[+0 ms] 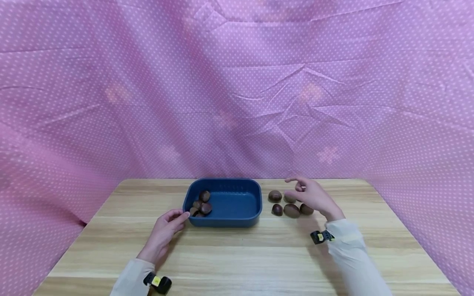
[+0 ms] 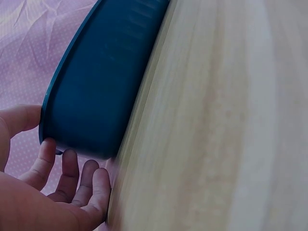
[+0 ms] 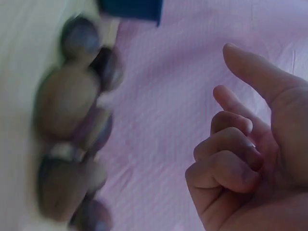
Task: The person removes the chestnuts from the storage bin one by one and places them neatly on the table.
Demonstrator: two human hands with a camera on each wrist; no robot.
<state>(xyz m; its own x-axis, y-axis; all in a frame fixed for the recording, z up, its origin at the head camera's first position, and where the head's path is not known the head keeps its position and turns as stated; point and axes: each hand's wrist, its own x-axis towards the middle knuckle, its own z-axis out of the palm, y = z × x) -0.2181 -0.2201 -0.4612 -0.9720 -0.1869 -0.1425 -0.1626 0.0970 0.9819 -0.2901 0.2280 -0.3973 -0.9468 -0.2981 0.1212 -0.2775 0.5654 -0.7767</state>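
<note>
A dark blue rectangular container [image 1: 229, 222] stands at the back of the table, and several brown chestnuts [image 1: 205, 208] lie together at its left end. My left hand [image 1: 166, 232] holds the container's near left corner, thumb at the rim and index finger against the outside; its other fingers are loosely bent beside the wall. To the right of the container sits a group of loose chestnuts [image 1: 291, 211]. My right hand [image 1: 314, 196] hovers over that group and partly hides it. Its thumb and index finger are apart with nothing between them, while the remaining fingers curl inward.
The light wooden table [image 1: 237, 259] extends toward me in front of the container. Pink dotted cloth [image 1: 259, 102] hangs behind the table and along both sides. A small black camera is strapped to each wrist.
</note>
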